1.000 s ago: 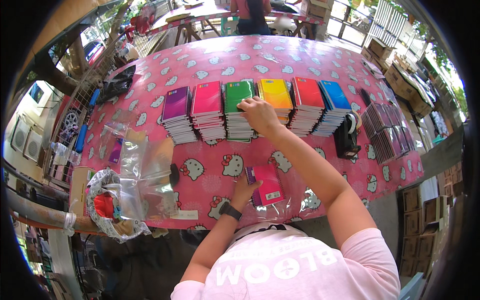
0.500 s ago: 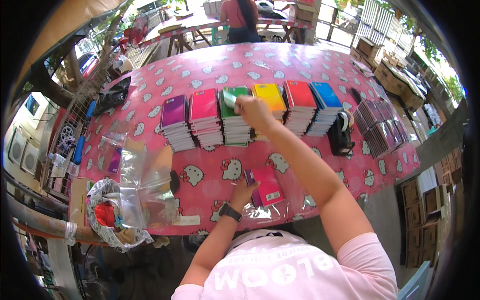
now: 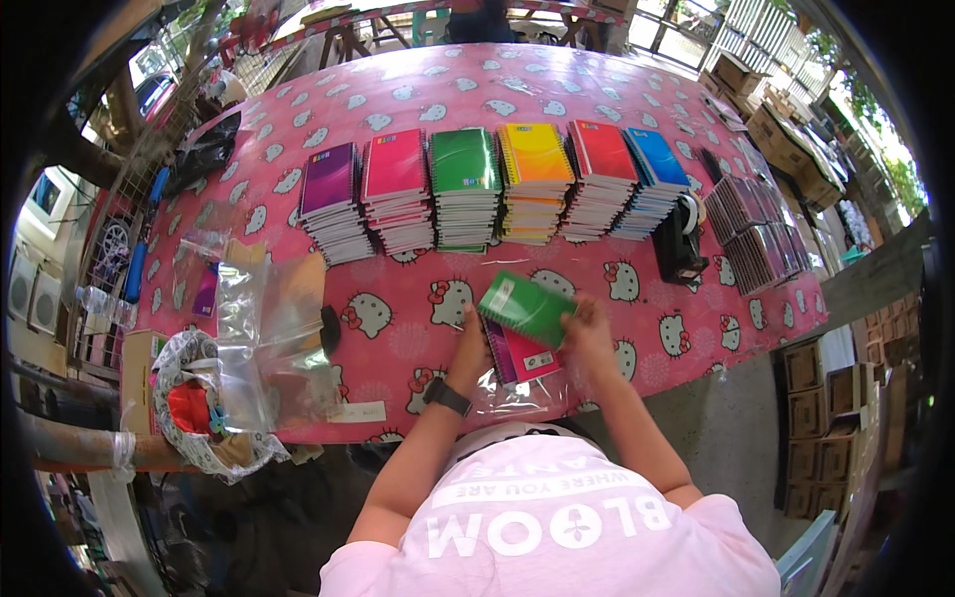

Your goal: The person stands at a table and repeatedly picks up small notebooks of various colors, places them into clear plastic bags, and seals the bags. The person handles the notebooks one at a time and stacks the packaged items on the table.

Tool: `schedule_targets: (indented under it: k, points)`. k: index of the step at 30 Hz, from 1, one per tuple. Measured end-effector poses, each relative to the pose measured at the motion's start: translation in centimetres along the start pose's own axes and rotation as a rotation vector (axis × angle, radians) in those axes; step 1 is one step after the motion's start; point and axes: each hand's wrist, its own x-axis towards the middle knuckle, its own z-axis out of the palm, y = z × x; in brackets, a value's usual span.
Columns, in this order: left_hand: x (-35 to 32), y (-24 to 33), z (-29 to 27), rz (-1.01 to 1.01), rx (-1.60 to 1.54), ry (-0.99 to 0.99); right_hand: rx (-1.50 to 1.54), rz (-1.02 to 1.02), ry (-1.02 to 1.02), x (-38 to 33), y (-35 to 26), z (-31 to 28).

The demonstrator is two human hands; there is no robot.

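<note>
My right hand (image 3: 589, 336) grips the right end of a green spiral notebook (image 3: 527, 306), which is tilted over a pink notebook (image 3: 535, 360) and a purple notebook (image 3: 500, 356) near the table's front edge. At their left side, my left hand (image 3: 473, 346) holds the edge of these notebooks, its fingers partly hidden. Beyond my hands stands a row of notebook stacks: purple (image 3: 329, 177), pink (image 3: 394, 164), green (image 3: 465, 161), yellow (image 3: 535, 154), red (image 3: 602, 149) and blue (image 3: 657, 159).
A black tape dispenser (image 3: 680, 254) stands right of the blue stack, beside wrapped notebook bundles (image 3: 761, 244). Clear plastic bags (image 3: 274, 338) lie at the left, near a patterned fabric-rimmed basket (image 3: 184, 373). Cardboard boxes (image 3: 821, 428) are piled beyond the table's right side.
My right hand has taken a green notebook from the green stack and brought it back over the pink and purple ones. My left hand stays beside them. The view has tilted down.
</note>
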Motion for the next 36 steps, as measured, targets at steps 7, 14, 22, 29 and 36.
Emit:
schedule_targets:
  k: [7, 14, 22, 29, 36]
  points:
    - [-0.3, 0.4, -1.1, -0.111, 0.065, 0.068, 0.05, 0.036, -0.15, -0.3, 1.3, -0.6]
    - [1.5, -1.5, -2.0, 0.205, 0.278, -0.048, 0.021, -0.242, -0.196, 2.8, -2.8, -0.5]
    - [1.0, -1.6, -2.0, 0.325, 0.42, -0.015, -0.414, -0.965, 0.029, 3.6, -12.6, 4.0]
    - [1.1, -1.2, -1.2, 0.269, 0.394, -0.047, -1.209, -1.506, -0.154, 11.5, -13.9, 12.9]
    - [1.9, -2.4, -3.1, 0.276, 0.488, 0.016, -1.364, -1.181, -0.356, 10.6, -13.2, 15.8]
